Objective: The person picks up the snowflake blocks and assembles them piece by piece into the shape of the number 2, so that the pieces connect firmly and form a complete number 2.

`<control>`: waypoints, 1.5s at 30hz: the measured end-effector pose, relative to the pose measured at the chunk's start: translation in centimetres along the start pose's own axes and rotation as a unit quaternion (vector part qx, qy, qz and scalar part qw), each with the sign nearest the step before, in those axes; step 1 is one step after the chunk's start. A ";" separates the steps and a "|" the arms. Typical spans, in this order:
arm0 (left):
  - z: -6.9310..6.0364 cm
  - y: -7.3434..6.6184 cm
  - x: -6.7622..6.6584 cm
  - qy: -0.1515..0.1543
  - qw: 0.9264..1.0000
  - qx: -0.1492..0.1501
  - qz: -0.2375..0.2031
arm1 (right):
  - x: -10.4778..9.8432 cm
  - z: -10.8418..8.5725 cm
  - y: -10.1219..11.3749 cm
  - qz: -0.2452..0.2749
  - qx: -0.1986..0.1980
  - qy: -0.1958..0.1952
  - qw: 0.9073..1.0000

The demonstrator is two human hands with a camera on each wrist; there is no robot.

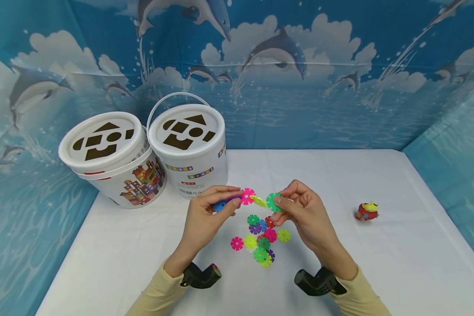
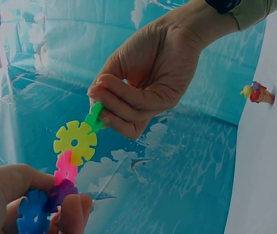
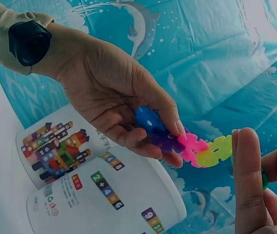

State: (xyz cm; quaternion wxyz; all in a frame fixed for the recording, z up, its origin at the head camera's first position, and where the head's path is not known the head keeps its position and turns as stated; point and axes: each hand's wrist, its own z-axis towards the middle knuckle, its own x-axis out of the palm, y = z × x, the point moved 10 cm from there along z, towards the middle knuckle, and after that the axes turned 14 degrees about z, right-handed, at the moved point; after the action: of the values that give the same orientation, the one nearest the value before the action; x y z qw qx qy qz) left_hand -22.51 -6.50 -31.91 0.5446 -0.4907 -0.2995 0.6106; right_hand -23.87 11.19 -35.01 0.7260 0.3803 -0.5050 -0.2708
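Observation:
A chain of notched plastic discs stretches between the hands above the table: blue, purple, pink, yellow and green. My left hand pinches the chain at its blue and purple end between thumb and fingers. My right hand pinches the green disc at the other end, its edge against the yellow disc. In the right wrist view the pink disc and yellow disc are joined, while the fingers mostly hide the green one.
Loose discs in several colours, among them a pink one and a yellow-green one, lie below the hands. Two white lidded buckets stand at the back left. A small red and yellow toy figure stands at the right.

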 end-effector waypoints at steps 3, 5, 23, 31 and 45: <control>0.0 -0.1 -0.1 -0.006 1.000 0.001 0.007 | -0.1 -0.1 -0.1 -0.006 0.001 -0.008 1.000; 0.0 -0.2 -0.2 -0.011 1.000 0.009 0.013 | -0.1 -0.1 -0.1 -0.009 0.001 -0.013 1.000; -0.1 2.2 0.7 -0.001 0.999 0.034 -0.021 | 0.3 -0.6 0.3 -0.057 -0.047 -0.036 0.997; -0.1 1.9 1.0 0.004 1.000 0.023 0.021 | 1.0 -0.7 -0.3 -0.049 -0.043 -0.020 0.998; -0.6 1.9 1.1 0.004 0.999 0.033 0.020 | 2.4 -1.5 -0.1 -0.065 -0.081 -0.004 0.995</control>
State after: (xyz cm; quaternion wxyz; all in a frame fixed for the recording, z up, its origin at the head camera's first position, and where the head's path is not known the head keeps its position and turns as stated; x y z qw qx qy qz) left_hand -22.60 -6.00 -34.13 0.5498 -0.4808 -0.2667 0.6288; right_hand -21.63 9.67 -34.13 0.7330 0.3512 -0.4584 -0.3594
